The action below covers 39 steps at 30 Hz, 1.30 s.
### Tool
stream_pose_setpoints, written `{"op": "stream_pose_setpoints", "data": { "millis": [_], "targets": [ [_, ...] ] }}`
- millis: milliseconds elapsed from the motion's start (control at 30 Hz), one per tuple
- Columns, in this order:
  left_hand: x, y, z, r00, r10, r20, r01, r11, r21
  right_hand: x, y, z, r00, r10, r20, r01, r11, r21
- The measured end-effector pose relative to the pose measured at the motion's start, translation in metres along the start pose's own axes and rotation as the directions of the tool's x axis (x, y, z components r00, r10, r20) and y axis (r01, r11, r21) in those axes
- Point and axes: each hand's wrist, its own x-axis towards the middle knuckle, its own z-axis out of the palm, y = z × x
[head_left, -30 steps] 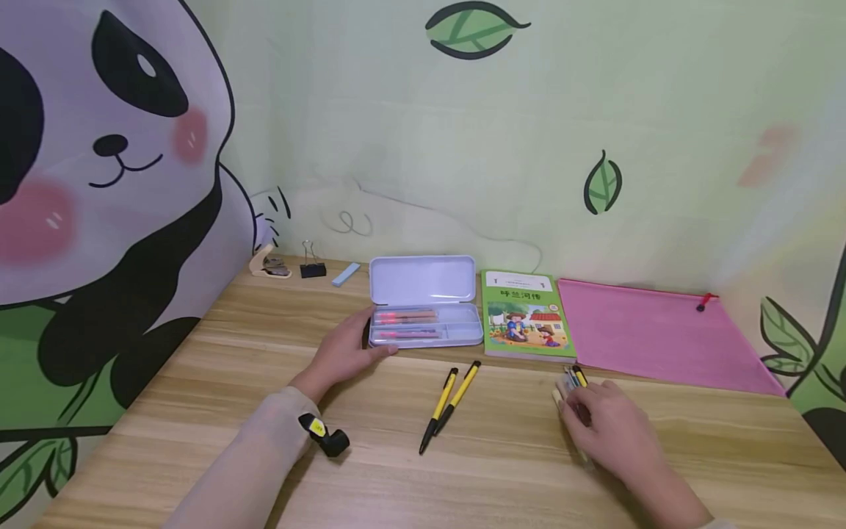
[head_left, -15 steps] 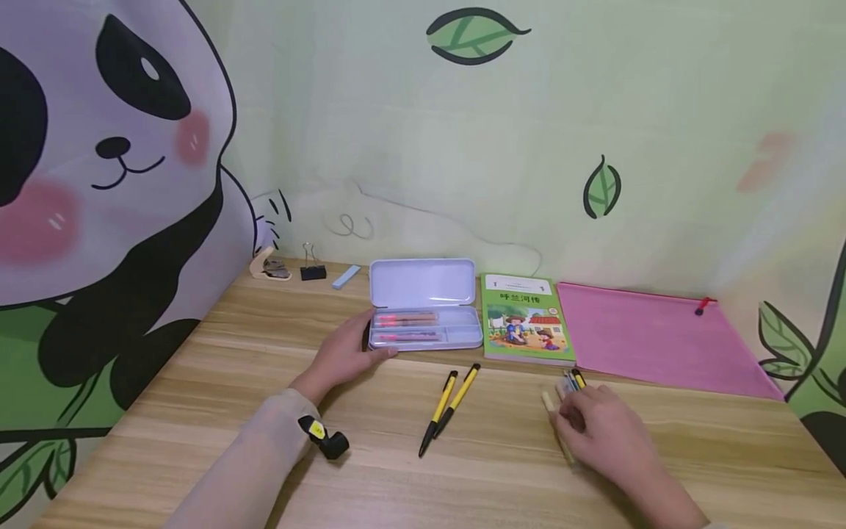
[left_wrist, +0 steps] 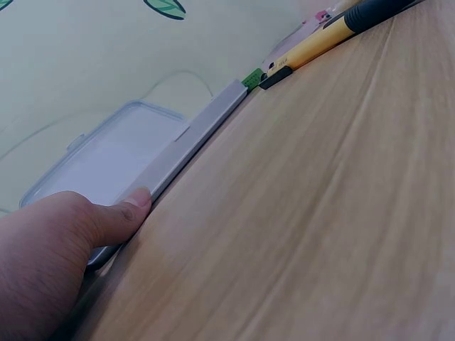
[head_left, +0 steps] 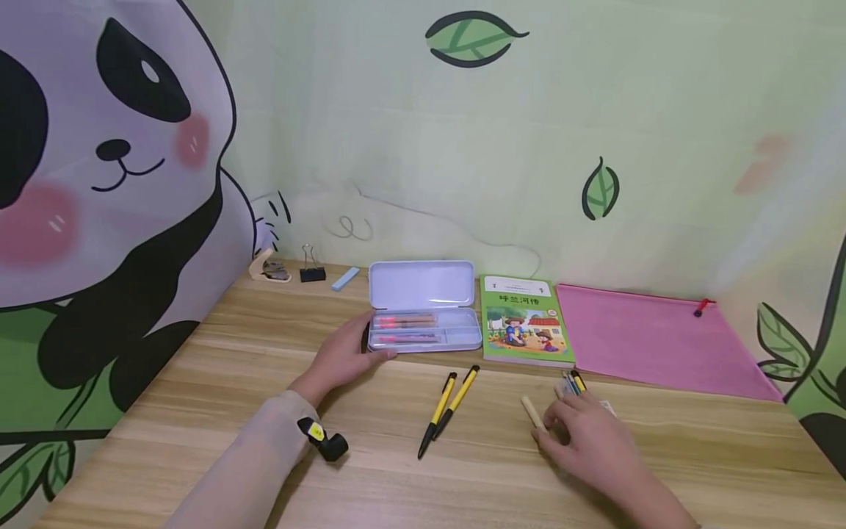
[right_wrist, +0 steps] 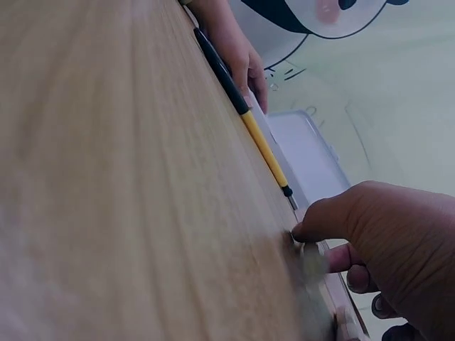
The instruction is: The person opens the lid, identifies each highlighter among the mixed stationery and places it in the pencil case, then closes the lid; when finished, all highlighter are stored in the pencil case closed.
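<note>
My left hand (head_left: pixel 340 358) holds the left end of a pale lilac pencil case (head_left: pixel 464 336), its thumb along the front edge. The case lies open, with several pink-ended pens (head_left: pixel 406 321) in its left compartments. My right hand (head_left: pixel 588 435) is over the table below the book, its thumb and fingers pinching a beige pen-like stick (head_left: pixel 532 412), blurred in the right wrist view. Just beyond these fingers lies a yellow-and-black pen (head_left: pixel 578 380) beside other slim items, partly hidden by the hand. Between the hands lie two yellow-and-black pens (head_left: pixel 438 411).
A green book (head_left: pixel 526 319) stands right of the case, beside a pink zip pouch (head_left: pixel 667 342). At the back left are a beige stapler-like object (head_left: pixel 269 266), a black binder clip (head_left: pixel 313 273) and a light blue bar (head_left: pixel 346 278). The patterned wall rises behind.
My right hand has shifted slightly left, bringing the beige stick away from the other items beside it. A small white piece now shows behind that hand. The left hand stays on the case.
</note>
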Motion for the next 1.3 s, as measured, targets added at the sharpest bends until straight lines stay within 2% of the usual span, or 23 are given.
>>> {"op": "stream_pose_setpoints", "data": {
  "millis": [300, 500, 600, 733, 833, 967, 1100, 1300],
  "targets": [
    [-0.002, 0.002, 0.000, 1.000, -0.016, 0.006, 0.016, 1.000, -0.001, 0.000, 0.000, 0.002, 0.998, -0.007, -0.059, 0.009, 0.999, 0.033],
    [-0.002, 0.002, 0.000, 1.000, -0.012, 0.003, 0.012, 1.000, 0.008, 0.001, -0.001, 0.002, 0.983, 0.034, -0.183, -0.004, 0.986, 0.166],
    [-0.001, 0.002, 0.000, 1.000, -0.007, 0.000, 0.007, 1.000, 0.007, 0.002, -0.003, 0.003, 0.965, 0.039, -0.260, 0.025, 0.970, 0.240],
    [-0.002, 0.000, 0.001, 1.000, -0.007, -0.001, 0.007, 1.000, 0.010, 0.003, -0.007, 0.010, 0.946, -0.016, -0.324, 0.118, 0.947, 0.299],
    [-0.003, 0.000, 0.001, 1.000, -0.011, 0.001, 0.011, 1.000, 0.013, 0.002, -0.011, 0.015, 0.943, -0.068, -0.326, 0.178, 0.931, 0.320],
    [-0.002, 0.000, 0.002, 1.000, -0.005, -0.001, 0.005, 1.000, 0.009, 0.002, -0.017, 0.019, 0.949, -0.087, -0.303, 0.190, 0.924, 0.333],
    [-0.001, 0.002, 0.001, 1.000, -0.002, -0.002, 0.002, 1.000, 0.001, 0.006, -0.021, 0.025, 0.953, -0.041, -0.300, 0.150, 0.924, 0.351],
    [-0.001, 0.003, 0.000, 1.000, -0.019, 0.007, 0.018, 1.000, 0.010, 0.018, -0.030, 0.036, 0.967, 0.079, -0.243, 0.029, 0.911, 0.411]
  ]
}}
